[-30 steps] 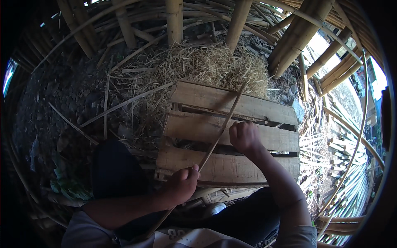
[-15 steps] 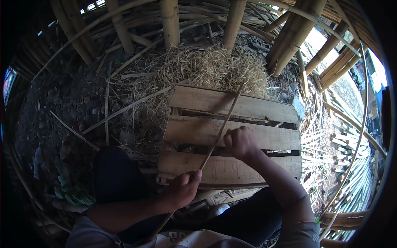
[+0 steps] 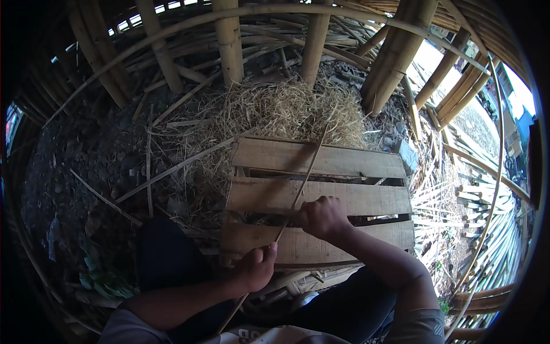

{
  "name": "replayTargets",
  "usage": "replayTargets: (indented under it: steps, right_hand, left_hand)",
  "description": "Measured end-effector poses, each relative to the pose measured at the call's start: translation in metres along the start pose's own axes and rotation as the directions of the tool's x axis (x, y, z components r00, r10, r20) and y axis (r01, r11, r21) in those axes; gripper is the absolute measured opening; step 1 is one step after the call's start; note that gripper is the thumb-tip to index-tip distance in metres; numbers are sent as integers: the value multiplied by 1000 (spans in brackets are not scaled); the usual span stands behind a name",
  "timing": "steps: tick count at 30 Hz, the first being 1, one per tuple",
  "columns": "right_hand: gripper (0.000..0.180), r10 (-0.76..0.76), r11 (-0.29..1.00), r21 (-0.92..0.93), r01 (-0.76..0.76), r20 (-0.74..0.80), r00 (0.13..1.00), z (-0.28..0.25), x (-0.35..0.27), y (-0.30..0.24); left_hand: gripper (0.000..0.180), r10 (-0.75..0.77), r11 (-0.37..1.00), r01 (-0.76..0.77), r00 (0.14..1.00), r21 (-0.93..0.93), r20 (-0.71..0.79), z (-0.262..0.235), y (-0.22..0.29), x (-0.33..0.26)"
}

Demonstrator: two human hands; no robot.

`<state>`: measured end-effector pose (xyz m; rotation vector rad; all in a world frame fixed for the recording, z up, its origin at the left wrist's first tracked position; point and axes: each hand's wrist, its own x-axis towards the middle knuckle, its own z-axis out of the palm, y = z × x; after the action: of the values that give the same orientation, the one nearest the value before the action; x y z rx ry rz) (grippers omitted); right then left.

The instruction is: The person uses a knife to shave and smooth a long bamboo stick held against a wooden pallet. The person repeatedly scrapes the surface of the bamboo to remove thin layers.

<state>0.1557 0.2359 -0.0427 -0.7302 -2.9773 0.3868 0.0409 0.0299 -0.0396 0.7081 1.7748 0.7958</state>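
A long thin bamboo strip (image 3: 307, 175) runs slantwise across a slatted wooden crate (image 3: 366, 198), its far end near a heap of shavings. My left hand (image 3: 256, 268) is closed around the strip at the crate's near edge, thumb lying along it. The strip's near end passes below that hand toward my lap. Farther up, my right hand (image 3: 325, 218) is a closed fist over the middle of the crate, its fingers right beside the strip. What the fist holds, if anything, is hidden.
Curly pale shavings (image 3: 286, 109) are heaped behind the crate. Upright bamboo posts (image 3: 229, 49) stand beyond, with a bent bamboo rail (image 3: 189, 23) across them. Many cut bamboo poles (image 3: 487, 246) lie at the right. Loose strips (image 3: 166, 169) rest on dark ground at the left.
My right fist has come closer to the strip and nearer to my left hand. My left hand keeps its hold. The whole view has shifted slightly, so the crate appears lower.
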Motion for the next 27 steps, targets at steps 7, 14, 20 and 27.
replayTargets:
  steps: [7, 14, 20, 27]
  right_hand:
    - [22, -167, 982, -104, 155, -123, 978, 14, -3, 20]
    - [20, -128, 991, -64, 120, -143, 981, -6, 5, -7]
    - [9, -606, 774, -528, 351, -456, 652, 12, 9, 15]
    - [13, -585, 779, -557, 288, -482, 652, 15, 11, 20]
  left_hand:
    - [50, -3, 1000, 3, 1000, 19, -20, -2, -12, -6]
    - [52, 101, 994, -95, 988, 59, -114, -2, -3, -19]
    - [49, 262, 959, -240, 953, 150, -150, 4, -6, -20]
    - [52, 180, 981, -168, 975, 98, -127, 4, -5, -18]
